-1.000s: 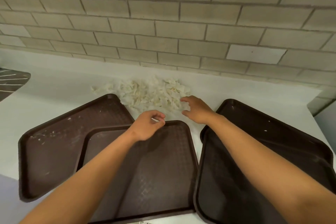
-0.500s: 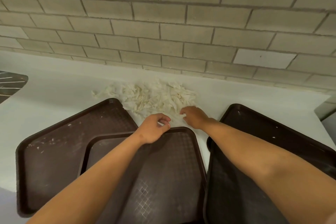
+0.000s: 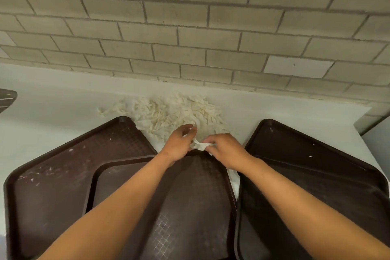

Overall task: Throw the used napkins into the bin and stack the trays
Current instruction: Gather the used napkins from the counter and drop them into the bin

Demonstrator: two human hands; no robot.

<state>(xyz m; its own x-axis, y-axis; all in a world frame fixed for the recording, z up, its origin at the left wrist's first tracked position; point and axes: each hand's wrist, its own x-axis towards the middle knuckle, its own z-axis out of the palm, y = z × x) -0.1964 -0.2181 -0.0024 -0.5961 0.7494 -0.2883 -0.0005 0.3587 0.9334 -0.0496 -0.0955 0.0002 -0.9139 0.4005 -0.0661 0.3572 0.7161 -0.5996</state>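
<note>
Change since 0.5 s ago: both hands have drawn back from the pile edge to the far rim of the middle tray, and the right hand, then resting on the shreds, now holds a scrap.

Item 1. Left hand (image 3: 179, 144): over the far rim of the middle tray, fingers curled, a bit of white paper showing at its fingertips; it touches the near end of the napkin scrap, though how firmly it holds cannot be told.

Item 2. Right hand (image 3: 226, 150): just beside the left, fingers and thumb curled, pinching the napkin scrap (image 3: 200, 145), a small crumpled white piece spanning the gap between the 2 hands.

Item 3. Napkin pile (image 3: 175, 113): shredded white paper heaped on the white counter (image 3: 63, 101), between the wall and the trays, just beyond both hands.

Item 4. Left tray (image 3: 63, 164): dark brown, angled, flecked with white crumbs; its near right corner lies beneath the middle tray.

Item 5. Middle tray (image 3: 190, 207): dark brown, textured, overlapping the left tray, under both forearms.

Item 6. Right trays (image 3: 316, 175): dark brown, apparently 2 overlapped, apart from the middle tray by a narrow strip of counter.

Item 7. Tiled wall (image 3: 190, 27): pale brick-pattern tile behind the counter.
</note>
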